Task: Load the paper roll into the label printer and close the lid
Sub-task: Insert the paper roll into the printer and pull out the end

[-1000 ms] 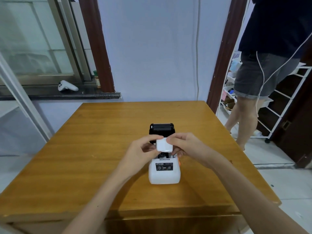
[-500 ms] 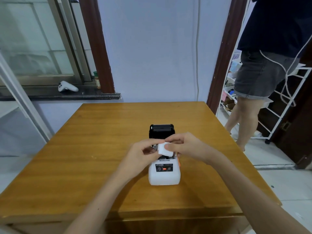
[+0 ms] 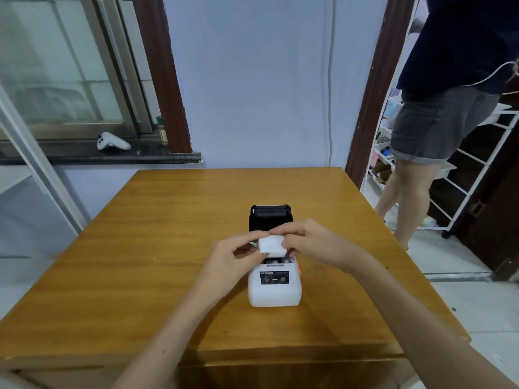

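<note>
- Above the white printer (image 3: 274,287), both hands pinch the paper roll (image 3: 271,245): left hand (image 3: 234,255), right hand (image 3: 311,241).
- Black lid (image 3: 271,217) stands open on the worktop (image 3: 146,262).

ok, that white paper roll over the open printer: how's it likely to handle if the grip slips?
The paper roll looks small and is pinched by fingertips of both hands, left and right, so probably light. If it is a round roll, it would likely roll on the smooth wooden table. Its loose end may unwind.
</note>
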A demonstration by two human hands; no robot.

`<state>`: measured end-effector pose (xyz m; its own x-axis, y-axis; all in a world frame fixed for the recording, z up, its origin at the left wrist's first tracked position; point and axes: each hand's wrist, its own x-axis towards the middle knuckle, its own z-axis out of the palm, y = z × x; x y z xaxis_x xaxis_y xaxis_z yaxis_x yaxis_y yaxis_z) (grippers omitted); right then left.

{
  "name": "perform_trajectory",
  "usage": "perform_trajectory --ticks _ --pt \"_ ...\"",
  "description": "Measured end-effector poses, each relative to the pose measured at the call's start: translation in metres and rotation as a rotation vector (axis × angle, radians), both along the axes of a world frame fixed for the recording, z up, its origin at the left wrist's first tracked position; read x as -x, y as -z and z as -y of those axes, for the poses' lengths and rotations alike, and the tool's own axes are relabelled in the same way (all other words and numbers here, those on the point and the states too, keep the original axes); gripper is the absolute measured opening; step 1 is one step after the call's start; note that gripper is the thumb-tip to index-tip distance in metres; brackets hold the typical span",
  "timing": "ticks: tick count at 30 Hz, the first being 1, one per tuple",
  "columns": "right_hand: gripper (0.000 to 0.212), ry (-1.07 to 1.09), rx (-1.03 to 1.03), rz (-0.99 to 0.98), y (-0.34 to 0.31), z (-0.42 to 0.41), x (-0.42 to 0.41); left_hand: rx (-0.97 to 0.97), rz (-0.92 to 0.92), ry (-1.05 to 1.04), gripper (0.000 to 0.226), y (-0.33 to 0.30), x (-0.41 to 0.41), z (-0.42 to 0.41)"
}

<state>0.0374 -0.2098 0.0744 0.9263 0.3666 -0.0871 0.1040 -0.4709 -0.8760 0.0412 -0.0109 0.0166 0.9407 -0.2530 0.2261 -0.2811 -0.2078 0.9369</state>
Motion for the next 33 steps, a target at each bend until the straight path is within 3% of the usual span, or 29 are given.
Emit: perform_trajectory --ticks 5,9,18,22,27,33 --pt "0.031 0.024 -0.060 -0.055 -0.002 0.002 0.001 -0.009 0.019 -0.011 0.034 0.000 0.001 0.002" --pt "0.021 0.096 0.053 0.060 -0.005 -0.004 0.000 -0.047 0.083 -0.002 0.043 -0.008 0.004 0.007" --pt "0.033 0.151 0.272 0.134 -0.011 -0.024 -0.007 -0.058 0.101 -0.011 0.039 -0.009 0.005 0.003" --pt "0.048 0.163 0.362 0.074 -0.015 -0.034 -0.009 -0.059 0.079 -0.017 0.039 -0.009 0.005 0.001" --pt "0.027 0.196 0.396 -0.009 -0.019 -0.042 -0.015 -0.077 0.093 -0.011 0.041 -0.010 0.003 0.000" --pt "0.021 0.215 0.353 -0.044 -0.017 -0.040 -0.015 -0.093 0.043 -0.012 0.049 -0.004 0.001 -0.004"
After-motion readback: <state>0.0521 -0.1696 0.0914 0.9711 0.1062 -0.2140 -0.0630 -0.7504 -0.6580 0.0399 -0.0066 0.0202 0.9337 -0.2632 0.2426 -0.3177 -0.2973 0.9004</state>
